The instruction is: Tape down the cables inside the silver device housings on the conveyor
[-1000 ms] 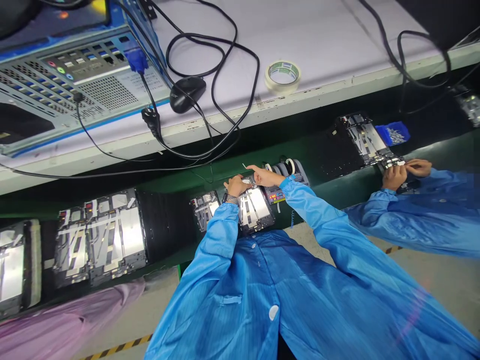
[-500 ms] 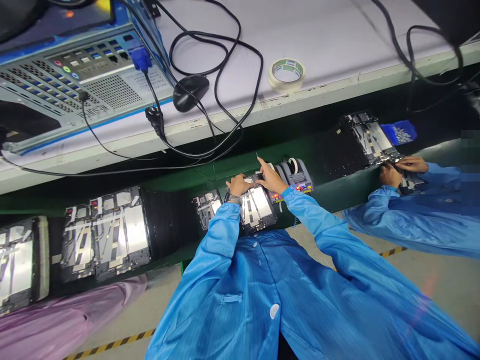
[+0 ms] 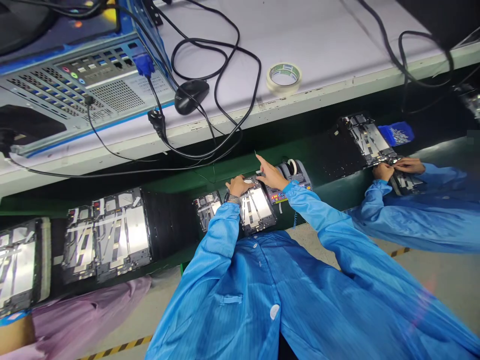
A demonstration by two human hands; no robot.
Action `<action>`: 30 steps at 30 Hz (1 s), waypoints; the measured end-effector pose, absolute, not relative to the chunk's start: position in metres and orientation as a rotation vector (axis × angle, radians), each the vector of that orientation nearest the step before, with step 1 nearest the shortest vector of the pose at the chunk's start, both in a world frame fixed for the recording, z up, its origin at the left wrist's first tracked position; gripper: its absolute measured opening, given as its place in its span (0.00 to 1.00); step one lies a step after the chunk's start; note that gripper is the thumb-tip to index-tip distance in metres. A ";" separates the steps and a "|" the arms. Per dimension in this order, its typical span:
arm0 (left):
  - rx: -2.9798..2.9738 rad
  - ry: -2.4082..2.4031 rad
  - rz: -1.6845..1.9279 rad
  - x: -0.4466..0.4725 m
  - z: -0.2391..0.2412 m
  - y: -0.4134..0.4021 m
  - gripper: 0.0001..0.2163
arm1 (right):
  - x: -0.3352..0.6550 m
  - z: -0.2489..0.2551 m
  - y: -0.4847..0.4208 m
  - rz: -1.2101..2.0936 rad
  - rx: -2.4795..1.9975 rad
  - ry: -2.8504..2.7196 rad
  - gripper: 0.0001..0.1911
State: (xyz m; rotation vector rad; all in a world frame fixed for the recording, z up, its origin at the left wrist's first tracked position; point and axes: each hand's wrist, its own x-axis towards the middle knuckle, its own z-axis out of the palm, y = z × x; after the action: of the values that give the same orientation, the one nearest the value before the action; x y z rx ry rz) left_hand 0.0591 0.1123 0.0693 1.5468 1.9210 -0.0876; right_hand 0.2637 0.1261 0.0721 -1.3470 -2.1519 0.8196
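My left hand (image 3: 238, 186) lies on a tablet-sized electronic panel (image 3: 255, 210) with foil and white tape strips on it, and its fingers reach the panel's top edge. My right hand (image 3: 270, 175) is just above that panel with the index finger stretched out. A thin pale strip (image 3: 255, 152), perhaps tape, stands just off that fingertip. I cannot tell whether the fingers pinch it. A smaller foil-backed panel (image 3: 206, 210) sits directly left of my left hand.
An electronic tape dispenser (image 3: 294, 175) stands right of my right hand on the green belt (image 3: 225, 175). Several panels lie along it. A co-worker's hands (image 3: 397, 169) work on another panel. Above are a white shelf (image 3: 318, 30), computer case (image 3: 82, 85), mouse (image 3: 191, 96), cables.
My right hand has shifted up and right, with the pale strip still at its fingertip. The co-worker's hands have moved left. My left hand stays on the panel.
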 end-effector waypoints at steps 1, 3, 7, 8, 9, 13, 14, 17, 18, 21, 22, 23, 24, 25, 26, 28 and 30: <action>1.549 1.917 -0.085 0.059 0.070 0.112 0.33 | 0.265 0.072 0.129 0.931 -1.347 -2.114 0.46; 1.550 1.915 -0.086 0.059 0.071 0.112 0.33 | 0.266 0.072 0.133 1.167 -1.312 -2.082 0.43; 1.533 1.917 -0.105 0.059 0.073 0.111 0.35 | 0.259 0.071 0.134 1.410 -1.253 -2.132 0.46; 1.533 1.916 -0.107 0.059 0.073 0.111 0.34 | 0.256 0.071 0.134 1.415 -1.263 -2.152 0.47; 1.538 1.914 -0.107 0.059 0.074 0.110 0.34 | 0.254 0.070 0.134 1.404 -1.278 -2.174 0.47; 1.555 1.908 -0.108 0.060 0.078 0.109 0.34 | 0.246 0.064 0.137 1.294 -1.319 -2.273 0.48; 1.557 1.909 -0.108 0.060 0.079 0.109 0.34 | 0.244 0.062 0.137 1.268 -1.323 -2.296 0.49; 1.553 1.919 -0.110 0.061 0.082 0.108 0.34 | 0.242 0.061 0.136 1.203 -1.338 -2.349 0.50; 1.551 1.921 -0.110 0.061 0.083 0.108 0.34 | 0.241 0.061 0.134 1.184 -1.345 -2.358 0.50; 1.552 1.924 -0.100 0.061 0.083 0.108 0.34 | 0.242 0.065 0.131 1.171 -1.352 -2.343 0.50; 1.555 1.923 -0.096 0.061 0.082 0.108 0.34 | 0.244 0.067 0.131 1.183 -1.350 -2.314 0.50; 1.560 1.920 -0.092 0.061 0.081 0.108 0.34 | 0.247 0.068 0.132 1.203 -1.344 -2.269 0.49; 1.565 1.916 -0.088 0.060 0.079 0.108 0.33 | 0.250 0.070 0.132 1.221 -1.338 -2.203 0.47; 1.570 1.913 -0.085 0.060 0.077 0.108 0.33 | 0.254 0.071 0.133 1.227 -1.334 -2.122 0.46; 1.575 1.912 -0.082 0.059 0.075 0.108 0.33 | 0.257 0.072 0.134 1.217 -1.336 -2.033 0.45; 1.583 1.915 -0.068 0.058 0.072 0.108 0.33 | 0.262 0.072 0.133 1.144 -1.357 -1.874 0.45; 1.593 1.914 -0.050 0.057 0.069 0.108 0.33 | 0.262 0.068 0.127 1.036 -1.388 -1.809 0.48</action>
State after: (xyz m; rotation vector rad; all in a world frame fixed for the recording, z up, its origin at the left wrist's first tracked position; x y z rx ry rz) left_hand 0.0571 0.1076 0.0693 1.5934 1.9143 -0.0497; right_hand 0.2623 0.1273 0.0681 -1.3875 -1.8094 1.0360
